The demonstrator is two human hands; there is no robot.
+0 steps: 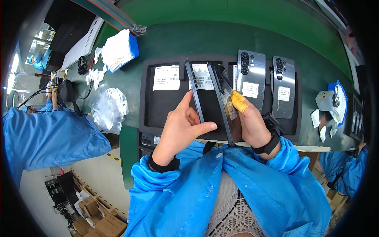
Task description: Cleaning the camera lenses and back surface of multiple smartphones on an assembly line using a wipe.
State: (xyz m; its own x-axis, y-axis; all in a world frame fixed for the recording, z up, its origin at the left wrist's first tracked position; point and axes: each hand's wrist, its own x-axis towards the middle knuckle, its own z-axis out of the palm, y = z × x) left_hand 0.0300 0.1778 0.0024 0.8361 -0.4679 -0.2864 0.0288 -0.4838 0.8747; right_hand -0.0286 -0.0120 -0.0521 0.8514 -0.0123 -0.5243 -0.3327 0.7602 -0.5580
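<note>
Blue sleeves frame both hands above the near rim of the black tray (147,98). Left hand (179,128) pinches a dark phone (194,91) edge-on, thumb against fingers. Right hand (250,124), wearing a yellow finger cot (238,102), grips a second phone (224,103) by its long edges. Judged: thin, stiff, light, glossy, so slippery and scratch-prone; hold by the rims, not the faces. The two held edges stand near each other, little room between. Farther back, two grey phones (250,77) lie camera-side up in the tray; beyond, green bench (221,37) gives open room.
</note>
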